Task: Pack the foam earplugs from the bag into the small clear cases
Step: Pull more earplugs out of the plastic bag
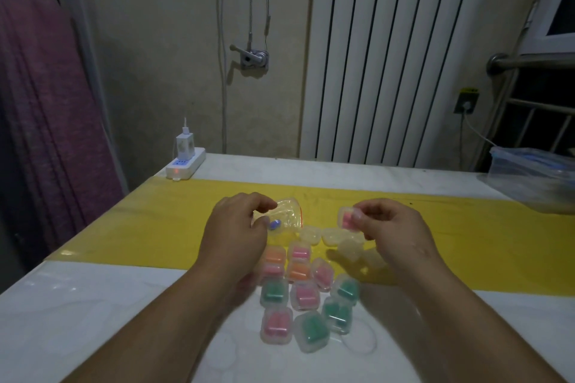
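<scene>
Two hands: right hand [392, 227] pinches small clear pink-filled plastic case [346, 218]; left hand [238, 227], fingers curled, apparently grips crumpled clear bag [287, 216]; contact blurred.

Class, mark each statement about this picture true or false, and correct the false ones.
1. The right hand holds a small clear case with pink earplugs inside. True.
2. The left hand lies flat on the table. False: its curled fingers hold the bag.
3. The bag is packed full of earplugs. False: only one bluish earplug shows in it.
4. Filled cases lie nearer the person than the bag. True.
5. The power strip sits at the table's near right corner. False: it is at the far left corner.
</scene>
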A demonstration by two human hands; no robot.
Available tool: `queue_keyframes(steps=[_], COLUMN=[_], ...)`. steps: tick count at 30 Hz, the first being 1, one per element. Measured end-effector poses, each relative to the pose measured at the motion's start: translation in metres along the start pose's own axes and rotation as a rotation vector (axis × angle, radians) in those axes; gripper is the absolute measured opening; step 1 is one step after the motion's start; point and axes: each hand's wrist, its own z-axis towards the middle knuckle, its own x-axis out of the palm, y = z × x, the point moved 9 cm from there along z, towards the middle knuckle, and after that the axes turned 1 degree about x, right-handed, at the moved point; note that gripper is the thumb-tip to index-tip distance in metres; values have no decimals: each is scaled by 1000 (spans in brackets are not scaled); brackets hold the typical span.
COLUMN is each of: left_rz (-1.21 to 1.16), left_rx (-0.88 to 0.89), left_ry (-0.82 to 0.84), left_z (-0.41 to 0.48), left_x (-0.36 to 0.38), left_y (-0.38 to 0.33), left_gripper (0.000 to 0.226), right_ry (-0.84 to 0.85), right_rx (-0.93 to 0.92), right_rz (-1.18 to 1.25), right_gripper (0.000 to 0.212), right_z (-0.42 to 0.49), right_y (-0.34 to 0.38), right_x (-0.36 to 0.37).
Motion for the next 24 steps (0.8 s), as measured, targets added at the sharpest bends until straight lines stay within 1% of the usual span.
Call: queue_keyframes(steps=[3, 6, 9, 12, 13, 15, 17, 18, 20, 21, 22, 23, 24], left_rz=[84, 129, 271, 416, 440, 423, 336, 301, 259, 239, 215, 193, 175], left_rx=[-39, -124, -174, -182, -173, -151, -91, -38, 102, 161, 206, 249, 292], left_ry=[-48, -23, 43, 83, 88, 59, -6, -33, -64, -68, -62, -49, -31], left_z=[3, 4, 4, 4, 4, 4, 5, 4, 3, 2, 0, -2, -4], left_x=[-5, -6, -2, 0, 1, 1, -3, -4, -4, -2, 1, 5, 8], left_y=[8, 17, 25, 31, 31, 30, 22, 15, -3, -10, -16, -20, -24], left_gripper=[40, 52, 49, 36, 29, 18, 13, 11, 8, 9, 10, 10, 10], right_ry=[61, 63, 87, 134, 131, 99, 69, 75, 154, 203, 245, 277, 307], right_rx=[38, 83, 98, 75, 61, 4, -81, -93, -24, -12, -46, -112, -171], right_rz=[-244, -451, -555, -606, -597, -501, -338, -225, 16, 99, 91, 14, -128], right_gripper=[11, 21, 18, 15, 14, 13, 13, 13, 16, 20, 24, 26, 26], right_z=[1, -1, -4, -8, -9, -11, -13, -14, -22, -24, -26, -27, -29], right_y=[-13, -18, -21, -23, -21, -11, 4, 7, 9, 9, 11, 13, 14], right_x=[6, 5, 11, 20, 21, 21, 23, 25, 36, 42, 46, 50, 53])
